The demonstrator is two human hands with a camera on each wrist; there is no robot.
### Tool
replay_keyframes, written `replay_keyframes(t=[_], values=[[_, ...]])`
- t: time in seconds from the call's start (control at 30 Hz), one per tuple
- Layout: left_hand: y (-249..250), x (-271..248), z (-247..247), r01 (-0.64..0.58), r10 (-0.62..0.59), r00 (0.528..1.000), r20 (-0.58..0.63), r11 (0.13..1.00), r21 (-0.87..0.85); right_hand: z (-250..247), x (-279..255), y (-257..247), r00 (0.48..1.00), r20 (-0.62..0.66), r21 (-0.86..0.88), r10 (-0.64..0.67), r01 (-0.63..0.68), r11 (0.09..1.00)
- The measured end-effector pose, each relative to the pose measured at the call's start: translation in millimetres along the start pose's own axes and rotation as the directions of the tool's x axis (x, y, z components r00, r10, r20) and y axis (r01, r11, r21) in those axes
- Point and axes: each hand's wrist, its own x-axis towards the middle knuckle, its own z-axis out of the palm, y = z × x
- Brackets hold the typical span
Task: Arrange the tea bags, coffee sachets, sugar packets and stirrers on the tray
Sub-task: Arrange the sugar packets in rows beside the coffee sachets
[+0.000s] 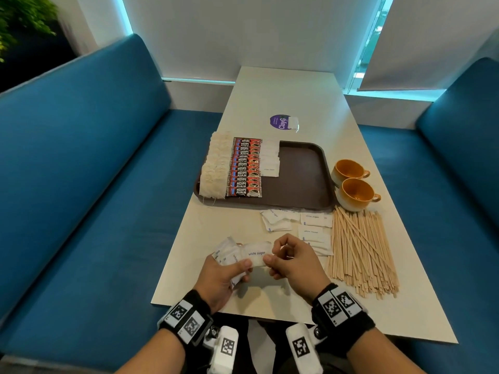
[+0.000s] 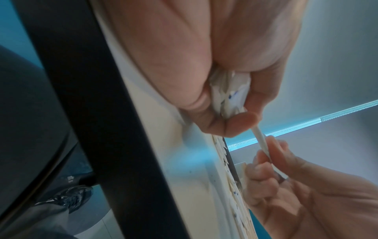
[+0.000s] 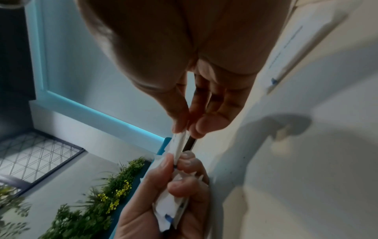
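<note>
**Sugar packets in hand, tray part-filled**

Worktop (image 1: 283,98): long, pale, set between two blue bench seats (image 1: 81,157). Carries all items below.

Tray (image 1: 302,174): dark brown, rectangular, at mid-worktop. Left part filled in three columns; right part bare.

Stirrers (image 1: 361,252): large loose heap of thin wooden sticks on the worktop, near right, just in front of the cups and off the tray.

Tea bags (image 1: 216,168): overlapping column along the tray's left edge, strings trailing over the near rim.

Coffee sachets (image 1: 245,168): red and black, overlapping column just right of the tea bags, on the tray.

Cups (image 1: 353,184): two, orange inside, touching each other, beside the tray's right rim.

Sugar packets, placed (image 1: 270,157): short white column right of the sachets, on the tray.

Sugar packets, loose (image 1: 305,228): scattered on the worktop between the tray's near rim and the hands.

Left hand (image 1: 224,276): grip curled round a fanned bundle of sugar packets (image 1: 229,255), held above the near worktop.

Right hand (image 1: 294,263): thumb and forefinger pinch the right end of one packet marked "white sugar" (image 1: 256,256), whose left end sits under the left thumb.

Purple round sticker (image 1: 280,122): beyond the tray, a single tea bag (image 1: 293,122) lying partly on it.
</note>
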Motion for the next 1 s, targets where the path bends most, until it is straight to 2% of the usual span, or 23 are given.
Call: replay_keyframes(t=[0.13,0.57,0.8,1.0], values=[[0.5,-0.3,1.3,-0.009,0.009,1.0,-0.006,1.0,-0.01,0.1,0.6,0.7,0.998,0.051,-0.068,-0.047,0.05,0.996],[4.2,-2.1,0.7,0.008,-0.009,0.998,0.064,1.0,0.015,-17.2,3.1,-0.8,0.997,0.074,-0.046,-0.038,0.041,0.998],[10.4,-3.4,6.2,0.095,-0.092,0.994,-0.053,0.993,0.065,-12.7,1.0,0.8,0.99,0.143,-0.007,-0.005,0.006,1.0],[12.0,-3.6,7.1,0.103,-0.102,0.994,-0.049,0.994,0.031,-13.6,4.5,-0.7,0.978,0.209,-0.033,-0.006,0.013,0.999]])
